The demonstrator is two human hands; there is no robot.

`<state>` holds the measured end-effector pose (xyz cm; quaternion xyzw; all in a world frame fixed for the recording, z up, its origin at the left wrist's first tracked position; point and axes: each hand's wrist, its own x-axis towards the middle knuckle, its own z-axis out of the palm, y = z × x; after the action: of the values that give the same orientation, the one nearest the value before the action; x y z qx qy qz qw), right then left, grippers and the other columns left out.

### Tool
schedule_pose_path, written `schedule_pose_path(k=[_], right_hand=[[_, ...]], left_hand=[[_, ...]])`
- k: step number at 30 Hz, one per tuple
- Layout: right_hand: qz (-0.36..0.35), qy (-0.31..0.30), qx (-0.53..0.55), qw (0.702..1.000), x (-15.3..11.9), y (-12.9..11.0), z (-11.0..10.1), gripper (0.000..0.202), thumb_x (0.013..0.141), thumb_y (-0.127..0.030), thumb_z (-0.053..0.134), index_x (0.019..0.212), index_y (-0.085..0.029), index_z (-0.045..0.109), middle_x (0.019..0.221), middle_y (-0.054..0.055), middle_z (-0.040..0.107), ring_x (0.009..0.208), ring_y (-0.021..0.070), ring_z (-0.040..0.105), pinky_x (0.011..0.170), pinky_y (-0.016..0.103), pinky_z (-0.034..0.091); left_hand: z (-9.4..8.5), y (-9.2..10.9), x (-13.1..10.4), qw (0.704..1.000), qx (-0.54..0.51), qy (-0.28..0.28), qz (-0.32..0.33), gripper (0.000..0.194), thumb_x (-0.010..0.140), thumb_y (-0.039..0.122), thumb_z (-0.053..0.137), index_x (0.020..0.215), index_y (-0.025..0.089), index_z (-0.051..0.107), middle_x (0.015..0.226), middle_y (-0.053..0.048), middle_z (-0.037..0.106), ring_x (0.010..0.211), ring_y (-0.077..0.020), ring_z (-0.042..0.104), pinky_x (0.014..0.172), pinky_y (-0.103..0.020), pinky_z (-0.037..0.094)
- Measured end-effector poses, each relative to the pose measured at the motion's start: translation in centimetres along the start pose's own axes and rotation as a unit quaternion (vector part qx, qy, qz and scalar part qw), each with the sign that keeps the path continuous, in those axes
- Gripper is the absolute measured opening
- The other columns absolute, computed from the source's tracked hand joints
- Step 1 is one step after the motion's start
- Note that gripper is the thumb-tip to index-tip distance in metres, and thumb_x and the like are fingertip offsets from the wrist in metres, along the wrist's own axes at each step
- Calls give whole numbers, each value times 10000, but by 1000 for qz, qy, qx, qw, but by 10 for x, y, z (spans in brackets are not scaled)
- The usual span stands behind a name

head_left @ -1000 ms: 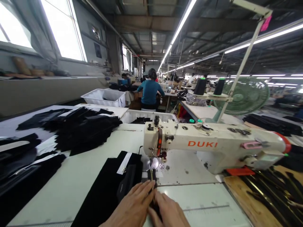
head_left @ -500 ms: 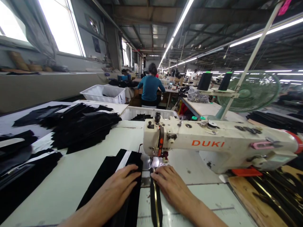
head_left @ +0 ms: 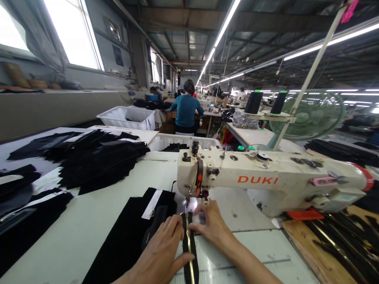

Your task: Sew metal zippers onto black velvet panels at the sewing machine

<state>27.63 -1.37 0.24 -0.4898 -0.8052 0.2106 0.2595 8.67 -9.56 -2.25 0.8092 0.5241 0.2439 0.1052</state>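
Note:
A black zipper strip with gold teeth (head_left: 188,240) runs from under the needle area of the sewing machine (head_left: 231,173) toward me. My left hand (head_left: 161,250) lies beside the strip, fingertips at its left edge and thumb stretched across it. Under and left of that hand is a black fabric piece (head_left: 121,228) with a white strip (head_left: 152,204); a darker part near my fingers looks folded or raised. My right hand (head_left: 214,225) is by the presser foot, thumb touching or close to the zipper's right edge, fingers apart from the thumb.
Piles of black cut fabric (head_left: 100,159) cover the table's left side. White bins (head_left: 127,116) stand beyond. At right are a wooden board (head_left: 314,252), more gold-toothed zippers (head_left: 334,240), thread cones (head_left: 254,102) and a green fan (head_left: 308,114). A person in a blue top (head_left: 187,110) sits ahead.
My left hand has moved right and nearer me, its thumb now over the zipper. My right hand has shifted up with its thumb spread. The fabric's folded part and white strip show more.

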Motion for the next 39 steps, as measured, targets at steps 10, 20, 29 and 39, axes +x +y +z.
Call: schedule_pose_path(k=[10, 20, 29, 39], right_hand=[[23, -1, 77, 997, -21, -30, 4, 222, 701, -111, 827, 666, -194, 624, 922, 6, 629, 965, 245, 582, 859, 364, 451], [-85, 71, 288, 951, -59, -34, -16, 227, 907, -314, 663, 724, -220, 569, 1074, 37, 599, 1077, 236, 536, 957, 363, 403], [-2, 31, 99, 995, -25, -10, 1, 151, 814, -111, 642, 758, -206, 539, 829, 15, 608, 860, 236, 592, 820, 373, 456], [-206, -50, -61, 975, -24, -4, -8, 399, 921, -59, 569, 1269, -254, 568, 1191, 53, 595, 1137, 250, 506, 1026, 436, 422]], left_hand=[[7, -4, 8, 995, -26, 66, -77, 690, 618, 161, 848, 1217, 168, 507, 1410, -191, 425, 1341, -420, 430, 1078, -542, 422], [-31, 38, 5, 884, -458, -47, -83, 315, 923, 335, 645, 1213, 216, 615, 1175, -82, 652, 1154, -292, 597, 1025, -431, 461], [8, 31, 14, 648, -698, -104, -286, 566, 752, 507, 761, 1150, 132, 617, 1139, -173, 669, 1080, -317, 677, 944, -449, 526], [-49, 8, 18, 860, -407, -214, -219, 392, 875, 523, 613, 765, 155, 693, 693, -68, 705, 617, -243, 717, 613, -322, 558]])
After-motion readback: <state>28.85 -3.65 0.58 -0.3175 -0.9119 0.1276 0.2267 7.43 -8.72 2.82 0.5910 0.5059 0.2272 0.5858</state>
